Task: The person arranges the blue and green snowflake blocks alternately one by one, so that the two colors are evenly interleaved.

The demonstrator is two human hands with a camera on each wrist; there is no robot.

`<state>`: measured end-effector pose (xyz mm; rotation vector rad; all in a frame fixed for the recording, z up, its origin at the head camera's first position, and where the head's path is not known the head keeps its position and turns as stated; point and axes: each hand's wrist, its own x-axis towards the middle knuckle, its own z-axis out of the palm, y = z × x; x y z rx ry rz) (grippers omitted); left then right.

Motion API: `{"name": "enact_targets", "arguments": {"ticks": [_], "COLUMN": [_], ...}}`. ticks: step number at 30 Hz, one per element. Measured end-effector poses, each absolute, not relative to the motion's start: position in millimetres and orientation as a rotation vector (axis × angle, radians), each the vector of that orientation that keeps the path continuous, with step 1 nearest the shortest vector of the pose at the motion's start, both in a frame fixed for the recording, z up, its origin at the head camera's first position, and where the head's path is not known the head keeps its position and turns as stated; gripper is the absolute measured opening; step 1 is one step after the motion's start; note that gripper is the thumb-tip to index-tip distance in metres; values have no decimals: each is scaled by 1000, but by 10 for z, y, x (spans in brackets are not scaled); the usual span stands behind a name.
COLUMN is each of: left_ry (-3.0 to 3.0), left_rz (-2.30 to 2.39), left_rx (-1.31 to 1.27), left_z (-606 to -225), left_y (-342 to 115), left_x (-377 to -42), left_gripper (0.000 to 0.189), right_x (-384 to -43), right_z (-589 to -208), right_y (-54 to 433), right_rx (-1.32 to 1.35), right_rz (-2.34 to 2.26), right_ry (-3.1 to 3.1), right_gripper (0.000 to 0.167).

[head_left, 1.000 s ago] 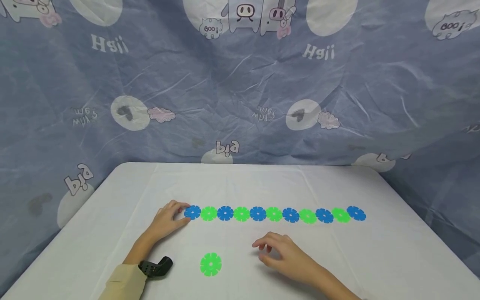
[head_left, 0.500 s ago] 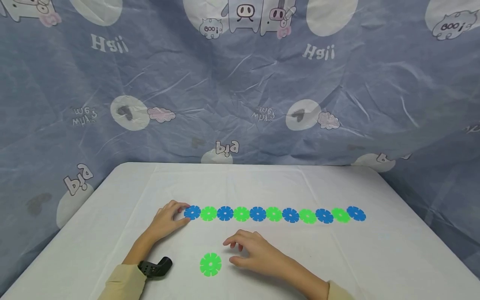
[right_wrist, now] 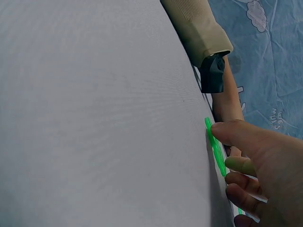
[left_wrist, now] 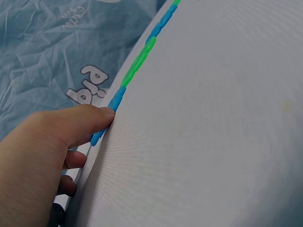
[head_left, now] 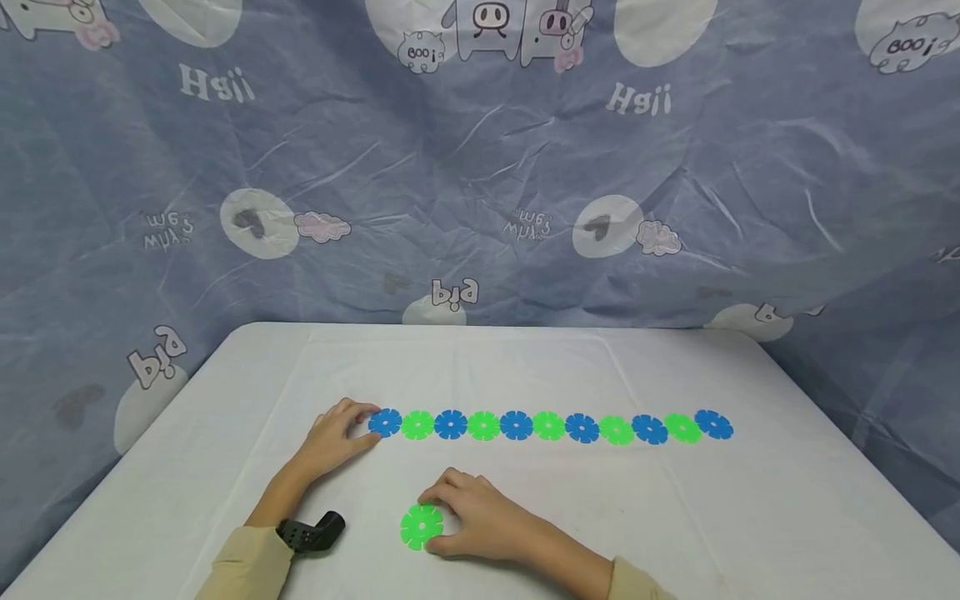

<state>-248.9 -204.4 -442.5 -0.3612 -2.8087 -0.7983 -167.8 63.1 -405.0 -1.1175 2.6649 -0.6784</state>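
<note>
Toy interlocking discs with notched rims lie in a row on the white table, alternating blue and green. My left hand (head_left: 330,443) holds the blue disc (head_left: 386,423) at the row's left end between thumb and fingertips. In the left wrist view its thumb (left_wrist: 94,118) lies on that disc's near edge. Nearer the front, a single green disc (head_left: 422,527) sits apart from the row. My right hand (head_left: 487,518) grips its right side, fingertips at the far edge and thumb at the near edge. The right wrist view shows the thumb (right_wrist: 236,135) against the green disc (right_wrist: 215,146).
The row runs right to a last blue disc (head_left: 713,425), slightly uneven toward that end. A black strap device (head_left: 311,533) is on the left wrist, by a beige sleeve (head_left: 247,567). Blue printed cloth (head_left: 480,167) hangs behind the white table (head_left: 675,517).
My right hand has moved left across the table and closed its thumb and fingers around the single green disc. My left hand and the row have stayed in place.
</note>
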Motion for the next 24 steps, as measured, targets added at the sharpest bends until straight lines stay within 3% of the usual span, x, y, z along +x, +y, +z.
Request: {"name": "enact_targets", "arguments": {"ticks": [24], "left_ry": [-2814], "left_rz": [-814], "left_rx": [-353], "left_z": [-4399], "left_y": [-2034], "left_x": [-2477], "left_gripper": [41], "right_x": [-1708], "right_z": [-4060], "right_y": [537], "right_rx": [-1065], "right_rz": [-751], "right_ry": [2615], "right_gripper": [43]}}
